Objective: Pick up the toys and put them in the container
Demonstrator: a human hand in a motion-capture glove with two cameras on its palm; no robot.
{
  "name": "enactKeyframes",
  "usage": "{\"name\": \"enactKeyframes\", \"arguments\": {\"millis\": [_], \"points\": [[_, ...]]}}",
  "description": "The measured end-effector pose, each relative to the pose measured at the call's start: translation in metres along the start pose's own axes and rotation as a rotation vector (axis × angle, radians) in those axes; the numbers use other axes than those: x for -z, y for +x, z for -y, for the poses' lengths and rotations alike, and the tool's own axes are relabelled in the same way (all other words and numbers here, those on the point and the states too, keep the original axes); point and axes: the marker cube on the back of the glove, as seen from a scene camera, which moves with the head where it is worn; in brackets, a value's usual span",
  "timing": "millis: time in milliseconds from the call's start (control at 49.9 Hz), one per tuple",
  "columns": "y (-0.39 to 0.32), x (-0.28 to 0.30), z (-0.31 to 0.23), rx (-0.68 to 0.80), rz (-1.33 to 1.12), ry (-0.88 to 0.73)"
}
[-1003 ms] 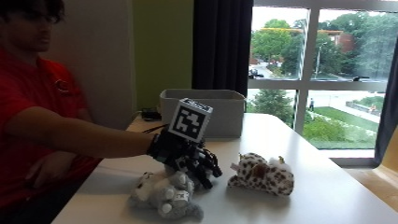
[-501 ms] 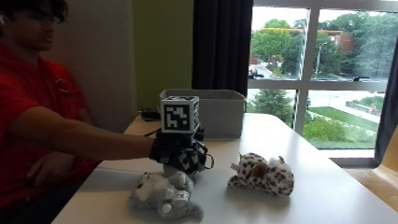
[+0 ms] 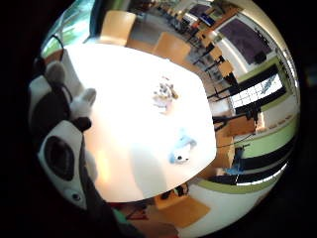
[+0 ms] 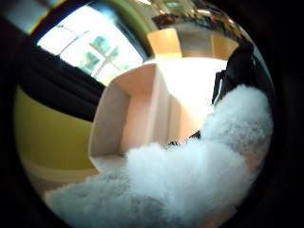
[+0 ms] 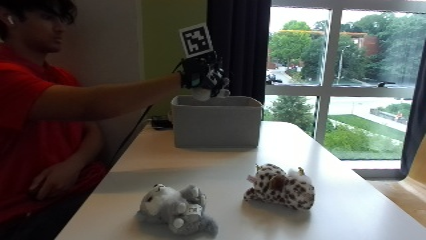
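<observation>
Now, with your right hand (image 5: 202,75) clutching the panda (image 3: 62,148) above the bin (image 5: 216,121), lower before releasing

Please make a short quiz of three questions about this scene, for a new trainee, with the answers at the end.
1. True or false: the gloved right hand holds a plush toy above the grey container.
2. How many toys lie on the white table? A) one B) two C) three
3. Which toy lies nearer the window: the grey plush or the spotted plush?

Key: 1. True; its grip is around a black and white plush. 2. B. 3. The spotted plush.
</observation>
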Motion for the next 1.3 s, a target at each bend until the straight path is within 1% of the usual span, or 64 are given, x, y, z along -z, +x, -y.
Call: {"name": "enactKeyframes", "arguments": {"millis": [80,221,261,301,381,401,441,481,582,682,762,822,983,1043,1123,1243,1303], "points": [[-0.059,0.009,0.012,0.063,0.024,-0.027],[-0.127,0.007,0.019,0.17,0.045,-0.046],[-0.147,0.002,0.017,0.234,0.05,-0.074],[-0.16,-0.005,0.017,0.258,0.038,-0.12],[-0.17,-0.022,0.018,0.144,0.019,-0.233],[-0.17,-0.025,0.016,0.159,0.031,-0.262],[-0.167,-0.03,0.011,0.242,0.073,-0.309],[-0.163,-0.032,0.008,0.294,0.12,-0.328],[-0.155,-0.03,0.007,0.297,0.235,-0.286],[-0.123,-0.017,0.001,0.285,0.293,-0.219],[-0.078,-0.009,-0.006,0.25,0.241,-0.162],[-0.037,-0.008,-0.013,0.225,0.198,-0.147],[0.074,-0.025,-0.039,0.075,0.056,-0.19],[0.109,-0.033,-0.052,0.043,0.002,-0.209],[0.155,-0.047,-0.066,-0.095,-0.104,-0.21],[0.21,-0.063,-0.091,-0.221,-0.049,-0.243],[0.239,-0.072,-0.103,-0.278,-0.065,-0.269]]}}
